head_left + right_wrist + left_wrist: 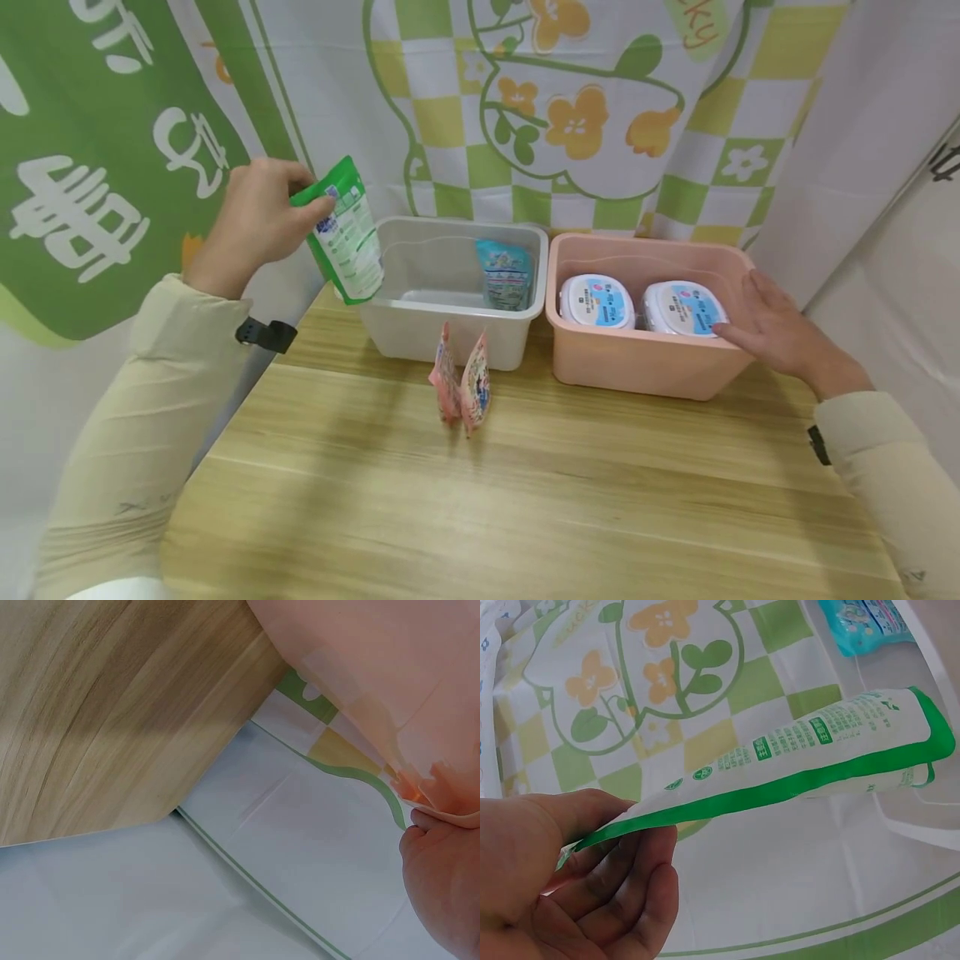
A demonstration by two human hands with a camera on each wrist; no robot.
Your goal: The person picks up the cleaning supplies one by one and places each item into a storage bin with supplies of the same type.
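My left hand (pixel 266 208) pinches the top edge of a green-and-white pouch (pixel 351 242) between thumb and fingers. The pouch hangs tilted at the left end of a grey-white bin (pixel 450 325); in the left wrist view its printed back (pixel 802 742) stretches away from my fingers. A blue pouch (pixel 506 275) stands inside that bin at its right end. My right hand (pixel 780 329) rests at the right rim of a pink bin (pixel 645 367), fingers fairly straight and thumb over the front corner. Two white-lidded tubs (pixel 596 302) with blue labels sit in the pink bin.
Two small pink packets (pixel 476 383) stand upright side by side on the wooden table (pixel 480 508), in front of the grey-white bin. Behind the bins hangs a patterned cloth (pixel 577 108). The table's right corner (pixel 169 814) shows in the right wrist view.
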